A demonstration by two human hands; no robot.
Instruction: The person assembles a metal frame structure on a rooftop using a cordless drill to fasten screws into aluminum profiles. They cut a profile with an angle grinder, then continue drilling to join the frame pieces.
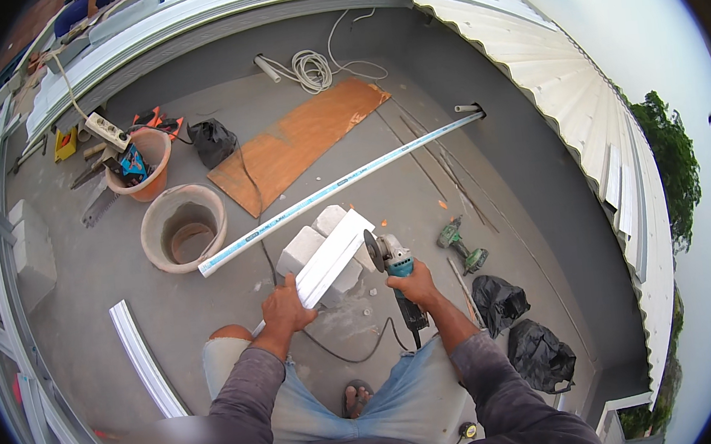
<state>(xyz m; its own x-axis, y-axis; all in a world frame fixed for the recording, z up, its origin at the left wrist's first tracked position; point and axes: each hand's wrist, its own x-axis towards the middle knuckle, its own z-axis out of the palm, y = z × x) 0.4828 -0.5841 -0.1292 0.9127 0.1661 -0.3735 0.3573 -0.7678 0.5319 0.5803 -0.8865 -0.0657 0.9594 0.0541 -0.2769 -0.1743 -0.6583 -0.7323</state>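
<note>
My left hand [287, 307] is closed around the near end of a white ribbed channel strip [333, 257]. The strip lies tilted across several pale grey blocks [300, 255] on the floor. In my right hand [414, 285] is a teal angle grinder [400, 266], gripped by its body, with its cord trailing from the rear. The grinder's dark disc [374, 250] stands upright beside the strip's far right end; whether it touches the strip I cannot tell. My fingers hide part of each held thing.
A long white pipe [344, 190] crosses beyond the blocks. Nearby are a bucket [184, 228], a tool-filled pot [145, 169], an orange-brown board [301, 142] and a green cordless drill [461, 247]. Black bags [541, 356] lie at right; another white strip [147, 359] lies at left. The power cord [351, 358] loops before me.
</note>
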